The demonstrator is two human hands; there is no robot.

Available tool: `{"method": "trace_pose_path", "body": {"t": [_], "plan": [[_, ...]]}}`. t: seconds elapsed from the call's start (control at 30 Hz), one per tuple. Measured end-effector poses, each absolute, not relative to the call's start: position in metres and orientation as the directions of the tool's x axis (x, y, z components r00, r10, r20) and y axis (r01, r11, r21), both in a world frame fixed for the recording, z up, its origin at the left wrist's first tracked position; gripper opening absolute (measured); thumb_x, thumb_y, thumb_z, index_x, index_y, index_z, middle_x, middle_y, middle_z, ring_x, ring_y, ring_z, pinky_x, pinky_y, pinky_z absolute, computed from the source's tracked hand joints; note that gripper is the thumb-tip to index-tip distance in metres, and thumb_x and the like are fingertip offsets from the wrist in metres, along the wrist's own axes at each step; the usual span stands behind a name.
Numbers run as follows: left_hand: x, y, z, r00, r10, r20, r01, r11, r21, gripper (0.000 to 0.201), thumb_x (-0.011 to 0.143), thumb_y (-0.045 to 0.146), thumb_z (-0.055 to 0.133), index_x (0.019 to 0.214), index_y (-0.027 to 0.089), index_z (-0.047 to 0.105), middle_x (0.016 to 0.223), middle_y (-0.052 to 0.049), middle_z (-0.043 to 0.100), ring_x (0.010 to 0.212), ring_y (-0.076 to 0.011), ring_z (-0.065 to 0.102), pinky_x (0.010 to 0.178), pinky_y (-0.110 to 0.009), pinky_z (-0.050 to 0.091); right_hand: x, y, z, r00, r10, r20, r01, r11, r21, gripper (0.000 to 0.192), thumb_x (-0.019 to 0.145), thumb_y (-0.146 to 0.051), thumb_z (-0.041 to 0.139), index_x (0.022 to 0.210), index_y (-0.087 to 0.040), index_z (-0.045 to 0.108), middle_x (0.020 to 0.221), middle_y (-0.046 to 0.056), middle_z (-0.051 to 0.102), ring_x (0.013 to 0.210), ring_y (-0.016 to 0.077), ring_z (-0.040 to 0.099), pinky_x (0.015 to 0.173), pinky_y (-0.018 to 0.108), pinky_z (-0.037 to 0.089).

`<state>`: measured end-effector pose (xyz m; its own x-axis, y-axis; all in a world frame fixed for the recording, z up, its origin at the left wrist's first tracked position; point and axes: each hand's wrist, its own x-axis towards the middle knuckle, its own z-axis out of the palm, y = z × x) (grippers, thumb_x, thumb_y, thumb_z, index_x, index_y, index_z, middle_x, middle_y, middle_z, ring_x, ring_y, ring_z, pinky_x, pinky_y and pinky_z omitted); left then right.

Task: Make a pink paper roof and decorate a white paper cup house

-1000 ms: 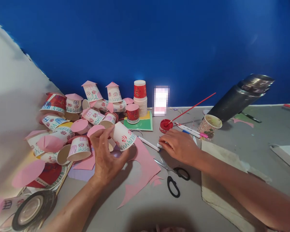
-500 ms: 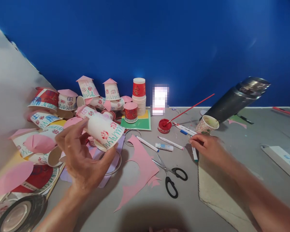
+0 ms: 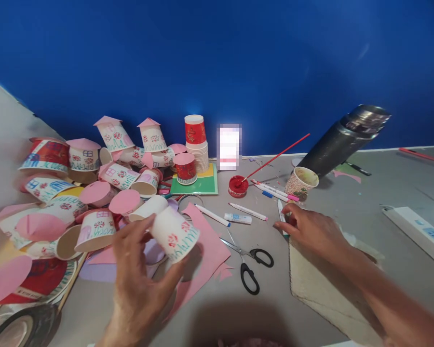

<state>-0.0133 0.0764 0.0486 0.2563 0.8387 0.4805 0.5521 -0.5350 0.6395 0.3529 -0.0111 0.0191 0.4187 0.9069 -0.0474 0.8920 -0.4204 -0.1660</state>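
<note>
In my left hand point(image 3: 141, 270), thumb and fingers grip a white paper cup point(image 3: 174, 231). It is tilted, its wide rim toward the lower right, with red flower blots and teal grass strokes on its side. My right hand point(image 3: 307, 224) rests low on the table, thumb and index finger closed around a white marker with a green end point(image 3: 281, 217). Just behind that hand lie several markers, one with a pink cap point(image 3: 292, 197). A patterned paper cup point(image 3: 302, 183) stands past its knuckles.
Decorated cups with pink paper roofs point(image 3: 96, 231) pile up at left. Scissors point(image 3: 251, 270), pink paper point(image 3: 202, 241), a glue stick point(image 3: 237, 219) and a red paint pot point(image 3: 237, 187) lie mid-table. A dark thermos point(image 3: 340, 140), a cloth point(image 3: 321, 279) and a power strip point(image 3: 419, 231) are right.
My left hand has brought the cup down and to the right, clear of the pile. My right hand has moved slightly down and left onto the green-ended marker; the pink-capped marker now shows.
</note>
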Motion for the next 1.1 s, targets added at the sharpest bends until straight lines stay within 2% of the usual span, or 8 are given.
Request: {"method": "trace_pose_path", "body": {"t": [0.17,0.33,0.4,0.47,0.63,0.77,0.97,1.1], "plan": [[-0.006,0.071,0.057,0.378,0.798,0.470,0.541,-0.602,0.587,0.065,0.085,0.026,0.075,0.143,0.030,0.046,0.134,-0.012,0.049,0.131,-0.0349,0.051,0.105,-0.060,0.056,0.359,-0.010,0.005,0.371,0.928,-0.019,0.903,-0.366,-0.225,0.039,0.084,-0.035,0.062,0.121,-0.025,0.066,0.073,0.001,0.077,0.063,0.0268,0.071,0.054,0.031,0.039],[-0.006,0.077,0.062,0.491,0.790,0.368,0.472,-0.596,0.650,0.071,0.081,0.014,0.071,0.144,0.033,0.043,0.142,-0.010,0.049,0.134,-0.0308,0.054,0.109,-0.054,0.055,0.365,-0.025,0.025,0.332,0.941,0.073,0.699,-0.193,-0.689,0.028,0.089,-0.041,0.059,0.109,-0.031,0.076,0.068,0.002,0.071,0.055,0.0219,0.065,0.051,0.032,0.050],[-0.002,0.081,0.060,0.542,0.766,0.345,0.410,-0.600,0.687,0.074,0.079,0.011,0.070,0.144,0.034,0.043,0.143,-0.010,0.051,0.133,-0.0297,0.056,0.108,-0.052,0.057,0.353,-0.030,0.044,0.202,0.974,0.105,0.509,-0.013,-0.861,0.037,0.089,-0.047,0.067,0.122,-0.032,0.074,0.096,0.009,0.078,0.080,0.0273,0.075,0.061,0.034,0.058],[0.004,0.087,0.057,0.583,0.752,0.308,0.373,-0.584,0.721,0.078,0.077,0.009,0.070,0.146,0.033,0.041,0.145,-0.010,0.051,0.131,-0.0298,0.056,0.107,-0.053,0.057,0.334,-0.031,0.062,-0.013,0.989,0.150,0.317,0.146,-0.937,0.055,0.080,-0.051,0.080,0.131,-0.032,0.070,0.094,0.011,0.075,0.082,0.0290,0.074,0.066,0.036,0.061],[0.016,0.101,0.041,0.646,0.692,0.322,0.323,-0.630,0.706,0.079,0.074,0.008,0.069,0.145,0.028,0.041,0.140,-0.012,0.052,0.129,-0.0310,0.056,0.106,-0.055,0.056,0.284,-0.015,0.077,0.117,0.967,0.225,0.320,0.177,-0.931,0.017,0.095,-0.042,0.071,0.106,-0.030,0.076,0.070,0.000,0.063,0.061,0.0158,0.060,0.055,0.025,0.053],[0.016,0.106,0.027,0.632,0.661,0.405,0.254,-0.670,0.697,0.075,0.075,0.008,0.069,0.143,0.027,0.042,0.137,-0.013,0.051,0.130,-0.0314,0.055,0.105,-0.053,0.055,0.264,0.000,0.066,0.072,0.937,0.342,0.387,0.289,-0.876,0.027,0.100,-0.046,0.062,0.110,-0.027,0.078,0.075,0.003,0.073,0.055,0.0147,0.061,0.049,0.025,0.051],[0.012,0.101,0.013,0.606,0.721,0.337,0.255,-0.578,0.775,0.083,0.071,0.005,0.072,0.144,0.030,0.041,0.143,-0.013,0.046,0.136,-0.0333,0.051,0.102,-0.049,0.058,0.248,0.003,0.042,0.214,0.922,0.323,0.445,0.203,-0.872,0.025,0.093,-0.048,0.070,0.088,-0.024,0.075,0.062,0.000,0.070,0.050,0.0158,0.065,0.045,0.023,0.052],[0.015,0.098,0.008,0.606,0.694,0.388,0.267,-0.637,0.723,0.086,0.071,0.004,0.074,0.144,0.030,0.040,0.139,-0.013,0.046,0.134,-0.0324,0.051,0.103,-0.049,0.057,0.244,0.002,0.034,0.183,0.903,0.388,0.521,0.246,-0.817,0.018,0.096,-0.041,0.067,0.091,-0.025,0.074,0.063,0.000,0.071,0.049,0.0154,0.065,0.049,0.024,0.054]]}}
